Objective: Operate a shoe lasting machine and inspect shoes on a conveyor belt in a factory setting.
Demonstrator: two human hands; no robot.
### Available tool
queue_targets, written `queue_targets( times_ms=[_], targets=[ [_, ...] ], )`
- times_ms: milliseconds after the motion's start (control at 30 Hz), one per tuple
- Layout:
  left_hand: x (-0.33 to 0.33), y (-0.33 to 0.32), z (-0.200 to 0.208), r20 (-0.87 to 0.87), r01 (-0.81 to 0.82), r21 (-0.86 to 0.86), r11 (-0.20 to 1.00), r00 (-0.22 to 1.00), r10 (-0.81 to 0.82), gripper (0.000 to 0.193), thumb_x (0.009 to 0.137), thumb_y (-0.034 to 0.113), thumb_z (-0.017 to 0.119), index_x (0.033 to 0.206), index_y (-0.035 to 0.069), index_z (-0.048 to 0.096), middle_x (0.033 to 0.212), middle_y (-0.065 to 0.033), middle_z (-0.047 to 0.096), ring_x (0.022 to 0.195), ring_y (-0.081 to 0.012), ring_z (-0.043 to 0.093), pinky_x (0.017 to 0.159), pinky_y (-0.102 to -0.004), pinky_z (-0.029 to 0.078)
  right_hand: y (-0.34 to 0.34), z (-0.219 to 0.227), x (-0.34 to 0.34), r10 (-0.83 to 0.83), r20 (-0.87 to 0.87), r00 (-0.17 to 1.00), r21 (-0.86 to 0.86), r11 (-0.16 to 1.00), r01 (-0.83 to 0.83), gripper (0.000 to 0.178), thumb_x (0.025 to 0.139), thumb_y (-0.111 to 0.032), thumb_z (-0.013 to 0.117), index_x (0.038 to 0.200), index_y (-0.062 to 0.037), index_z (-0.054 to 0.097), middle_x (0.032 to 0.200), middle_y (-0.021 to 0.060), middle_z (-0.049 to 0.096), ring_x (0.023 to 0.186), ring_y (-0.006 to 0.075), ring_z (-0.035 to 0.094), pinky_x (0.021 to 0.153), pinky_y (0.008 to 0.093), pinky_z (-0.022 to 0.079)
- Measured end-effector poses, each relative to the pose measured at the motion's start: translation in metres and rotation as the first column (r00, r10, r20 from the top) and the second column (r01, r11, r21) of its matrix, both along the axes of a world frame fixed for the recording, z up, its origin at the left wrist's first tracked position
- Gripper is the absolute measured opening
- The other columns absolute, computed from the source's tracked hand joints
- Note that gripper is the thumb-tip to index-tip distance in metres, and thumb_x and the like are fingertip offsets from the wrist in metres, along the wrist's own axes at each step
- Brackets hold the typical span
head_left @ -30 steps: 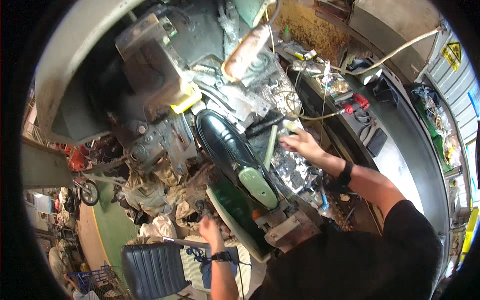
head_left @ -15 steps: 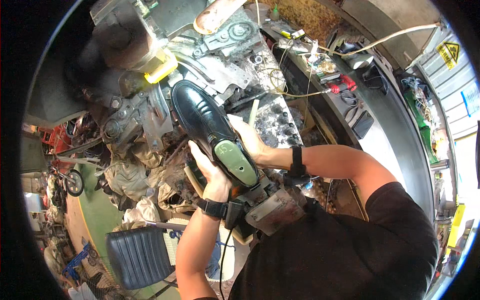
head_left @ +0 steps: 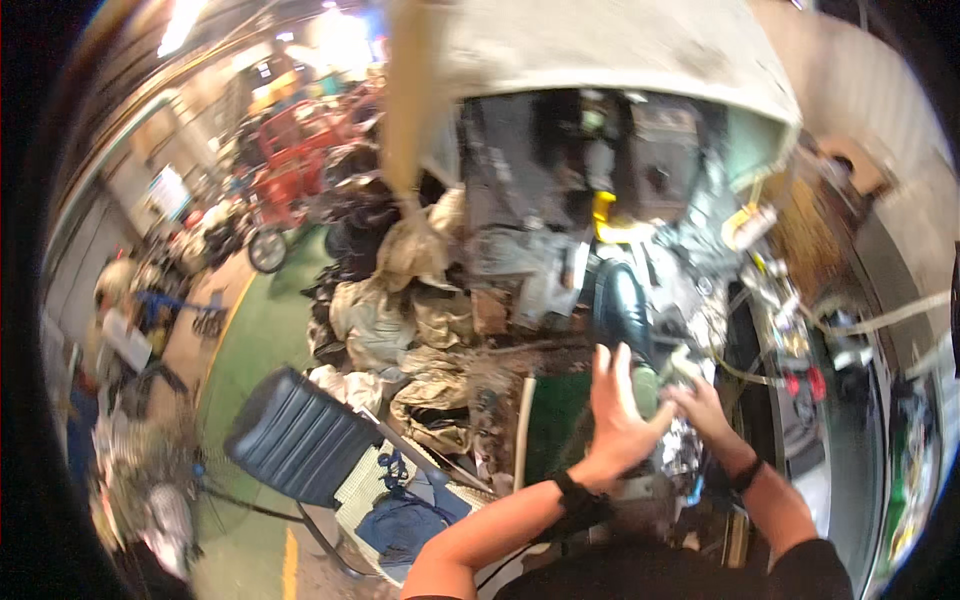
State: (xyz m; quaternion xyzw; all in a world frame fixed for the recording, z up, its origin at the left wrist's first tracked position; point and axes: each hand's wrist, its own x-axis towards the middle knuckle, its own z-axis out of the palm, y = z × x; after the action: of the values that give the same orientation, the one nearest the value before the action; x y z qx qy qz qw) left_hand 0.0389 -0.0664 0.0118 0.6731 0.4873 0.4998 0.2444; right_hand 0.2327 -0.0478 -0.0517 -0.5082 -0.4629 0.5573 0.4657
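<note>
A glossy black shoe point(head_left: 620, 305) points its toe toward the machine, under a yellow part point(head_left: 615, 225). The green top of the shoe last point(head_left: 645, 390) shows at its heel end. My left hand point(head_left: 622, 430) lies along the left of the heel end, fingers stretched and apart, thumb reaching across toward the right. My right hand point(head_left: 705, 410) is on the other side, close to the last and beside a pale object point(head_left: 682, 368) that I cannot make out. Blur smears its bent fingers, so whether they hold anything does not show.
A pale machine hood point(head_left: 620, 50) curves overhead. Crumpled cloths point(head_left: 385, 325) are heaped at the left, near a dark padded chair point(head_left: 300, 435) with blue cloth on its seat. A side bench point(head_left: 800, 340) with cables and a red-ended tool runs along the right.
The view has swung left and up, showing more floor and the hood. Both hands, earlier flat along the shoe's sides, are now around its heel end. The right hand's fingers have bent.
</note>
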Motion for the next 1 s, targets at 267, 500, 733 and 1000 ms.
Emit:
queue_targets(
  times_ms=[267, 500, 733, 1000],
  targets=[
    [0.006, -0.009, -0.006, 0.122, -0.061, 0.114, 0.992, 0.991, 0.047, 0.097, 0.072, 0.012, 0.073, 0.151, -0.002, 0.019, 0.151, -0.0406, 0.016, 0.14, -0.0547, 0.021, 0.116, -0.0548, 0.019, -0.034, -0.022, 0.021, 0.005, 0.555, 0.832, 0.085, 0.994, -0.063, 0.017, 0.092, -0.012, 0.066, 0.085, 0.0034, 0.069, 0.073, 0.0017, 0.068, 0.064, 0.0056, 0.059, 0.055, 0.0243, 0.047],
    [0.007, -0.003, -0.008, 0.174, -0.055, 0.142, 0.988, 0.984, 0.03, 0.095, 0.071, 0.007, 0.072, 0.151, 0.0, 0.021, 0.151, -0.0391, 0.019, 0.141, -0.0547, 0.021, 0.116, -0.0556, 0.021, -0.028, -0.028, 0.049, 0.067, 0.782, 0.62, -0.012, 0.996, -0.092, 0.03, 0.087, -0.025, 0.072, 0.083, 0.0047, 0.073, 0.068, 0.0075, 0.071, 0.061, 0.0065, 0.064, 0.056, 0.0277, 0.052],
    [0.005, -0.004, -0.016, 0.182, -0.052, 0.153, 0.987, 0.983, 0.023, 0.089, 0.074, 0.009, 0.07, 0.149, -0.003, 0.024, 0.15, -0.0405, 0.019, 0.139, -0.0566, 0.021, 0.115, -0.058, 0.021, -0.029, -0.044, 0.051, 0.169, 0.797, 0.579, -0.156, 0.985, -0.073, 0.025, 0.078, -0.022, 0.074, 0.082, 0.0027, 0.074, 0.066, 0.0073, 0.069, 0.059, 0.0099, 0.066, 0.056, 0.0296, 0.055],
    [0.007, -0.002, -0.021, 0.155, -0.073, 0.143, 0.987, 0.987, 0.051, 0.092, 0.074, 0.009, 0.069, 0.151, -0.001, 0.021, 0.154, -0.0371, 0.015, 0.143, -0.0534, 0.017, 0.118, -0.0553, 0.018, -0.031, -0.027, 0.034, 0.212, 0.643, 0.736, -0.287, 0.958, -0.026, 0.026, 0.082, -0.022, 0.076, 0.093, 0.0016, 0.075, 0.075, 0.0064, 0.071, 0.065, 0.0121, 0.068, 0.061, 0.0275, 0.055]
  ],
)
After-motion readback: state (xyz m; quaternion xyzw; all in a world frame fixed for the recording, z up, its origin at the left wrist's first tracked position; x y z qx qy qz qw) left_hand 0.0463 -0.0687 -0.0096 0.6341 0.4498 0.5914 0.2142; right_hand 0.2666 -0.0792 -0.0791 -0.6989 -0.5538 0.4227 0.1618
